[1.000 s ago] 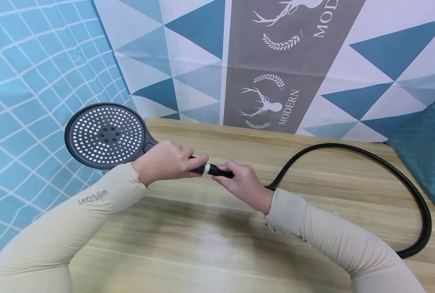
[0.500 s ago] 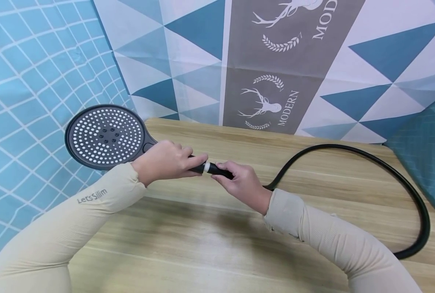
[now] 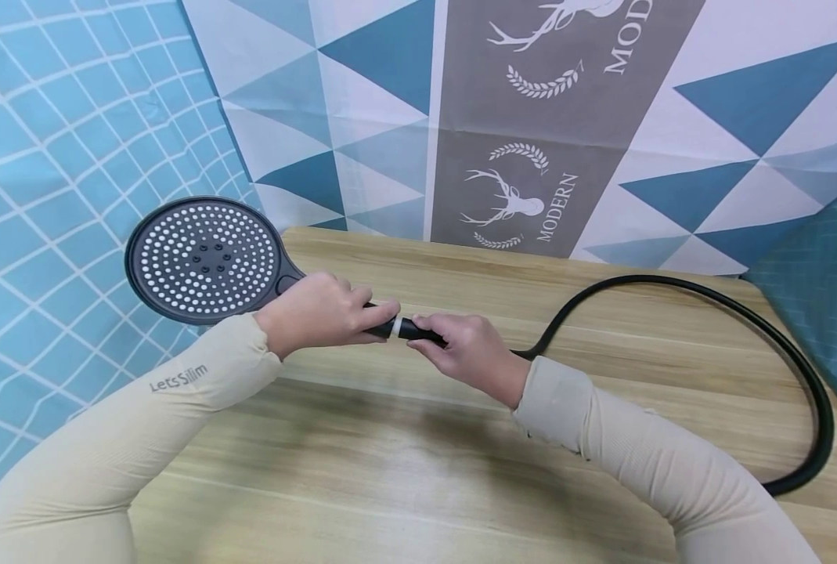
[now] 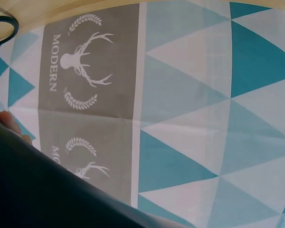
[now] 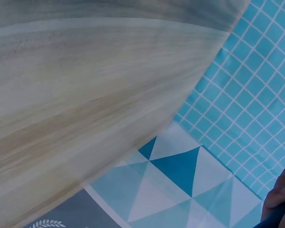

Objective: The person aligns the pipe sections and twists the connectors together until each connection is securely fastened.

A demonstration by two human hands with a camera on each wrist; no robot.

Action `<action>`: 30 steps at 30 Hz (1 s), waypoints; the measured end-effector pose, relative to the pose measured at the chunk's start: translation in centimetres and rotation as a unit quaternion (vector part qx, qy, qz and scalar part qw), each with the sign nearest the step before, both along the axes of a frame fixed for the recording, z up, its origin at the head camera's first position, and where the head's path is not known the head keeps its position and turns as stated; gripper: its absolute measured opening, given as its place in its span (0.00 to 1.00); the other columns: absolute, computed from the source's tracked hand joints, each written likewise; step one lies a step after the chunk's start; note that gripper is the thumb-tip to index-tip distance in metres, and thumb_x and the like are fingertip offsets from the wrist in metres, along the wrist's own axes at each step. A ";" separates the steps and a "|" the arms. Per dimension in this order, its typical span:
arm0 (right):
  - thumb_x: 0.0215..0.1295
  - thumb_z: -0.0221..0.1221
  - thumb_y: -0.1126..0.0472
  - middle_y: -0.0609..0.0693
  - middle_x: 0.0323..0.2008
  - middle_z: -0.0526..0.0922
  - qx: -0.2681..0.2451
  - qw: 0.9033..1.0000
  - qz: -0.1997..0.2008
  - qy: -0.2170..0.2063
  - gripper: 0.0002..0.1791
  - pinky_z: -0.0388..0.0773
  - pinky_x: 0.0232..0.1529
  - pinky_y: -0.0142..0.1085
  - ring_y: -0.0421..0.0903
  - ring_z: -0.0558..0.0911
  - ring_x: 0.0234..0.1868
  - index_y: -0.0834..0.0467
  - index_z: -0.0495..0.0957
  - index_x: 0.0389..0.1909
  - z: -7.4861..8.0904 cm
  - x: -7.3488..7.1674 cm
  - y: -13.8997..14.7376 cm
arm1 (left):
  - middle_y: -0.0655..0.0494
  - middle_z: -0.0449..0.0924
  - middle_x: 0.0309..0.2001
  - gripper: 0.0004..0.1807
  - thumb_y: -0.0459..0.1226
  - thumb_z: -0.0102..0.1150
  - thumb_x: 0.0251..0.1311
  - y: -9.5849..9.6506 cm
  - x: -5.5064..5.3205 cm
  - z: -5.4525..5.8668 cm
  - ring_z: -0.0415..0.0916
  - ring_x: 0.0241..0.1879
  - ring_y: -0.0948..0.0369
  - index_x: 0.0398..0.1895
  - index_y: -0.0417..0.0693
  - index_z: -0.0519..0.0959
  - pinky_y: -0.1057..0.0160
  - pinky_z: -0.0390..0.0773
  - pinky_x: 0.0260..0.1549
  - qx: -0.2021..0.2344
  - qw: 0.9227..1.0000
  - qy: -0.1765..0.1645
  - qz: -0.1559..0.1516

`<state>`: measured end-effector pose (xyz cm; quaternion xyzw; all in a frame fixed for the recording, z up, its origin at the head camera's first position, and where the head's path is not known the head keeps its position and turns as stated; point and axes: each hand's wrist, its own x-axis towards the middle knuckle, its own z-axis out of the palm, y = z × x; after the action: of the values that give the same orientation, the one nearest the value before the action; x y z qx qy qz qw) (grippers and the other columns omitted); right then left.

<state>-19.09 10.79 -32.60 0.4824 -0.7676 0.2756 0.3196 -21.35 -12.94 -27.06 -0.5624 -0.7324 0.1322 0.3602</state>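
A large dark grey hand shower [image 3: 205, 260], its face of white nozzles turned up, is at the left in the head view. My left hand [image 3: 325, 310] grips its handle, fingers curled over it. My right hand [image 3: 476, 349] pinches the black end fitting [image 3: 418, 330] of the shower hose between thumb and fingers. A narrow white ring [image 3: 396, 326] shows where fitting and handle meet; whether they are threaded together I cannot tell. In the left wrist view a dark shape hides most of the fingers [image 4: 9, 124]. Only part of the right hand [image 5: 279, 192] shows in the right wrist view.
The black hose [image 3: 749, 313] loops over the wood-grain tabletop [image 3: 390, 486] on the right and passes behind the right sleeve. Blue tile-patterned sheeting [image 3: 59, 196] stands at the left. A triangle-and-deer patterned sheet [image 3: 369, 117] covers the back, with teal sheeting [image 3: 820, 266] at the right.
My right hand and wrist have turned slightly around the hose fitting, and the visible white ring looks a little narrower. The hose shifts slightly; my left hand and the shower stay nearly still.
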 end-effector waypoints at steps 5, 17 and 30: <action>0.52 0.70 0.67 0.51 0.23 0.81 -0.011 0.998 -0.004 -0.060 0.13 0.74 0.21 0.27 0.38 0.75 0.16 0.67 0.79 0.37 -0.1 0.1 0.0 | 0.56 0.64 0.15 0.21 0.51 0.68 0.53 0.1 -0.2 -0.1 0.56 0.08 0.63 0.38 0.48 0.73 0.66 0.57 0.07 0.004 1.000 0.002 0.002; 0.67 0.57 0.67 0.44 0.17 0.65 0.033 0.980 -0.023 -0.195 0.06 0.64 0.21 0.29 0.34 0.61 0.17 0.65 0.75 0.32 0.7 0.5 0.1 | 0.56 0.65 0.14 0.21 0.51 0.69 0.53 0.7 0.0 0.0 0.57 0.08 0.62 0.37 0.48 0.72 0.66 0.58 0.07 0.010 1.000 0.016 -0.005; 0.54 0.68 0.71 0.57 0.31 0.86 -0.032 0.981 0.029 -0.188 0.09 0.73 0.23 0.26 0.38 0.77 0.22 0.65 0.76 0.32 0.1 0.5 0.0 | 0.56 0.67 0.15 0.21 0.52 0.69 0.53 0.4 0.1 0.0 0.60 0.08 0.62 0.39 0.49 0.73 0.66 0.62 0.08 -0.008 1.000 0.017 0.010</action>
<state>-18.60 10.79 -32.54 0.4335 -0.7903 0.3953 0.1765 -21.21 -12.54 -27.10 -0.5552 -0.7312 0.1509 0.3666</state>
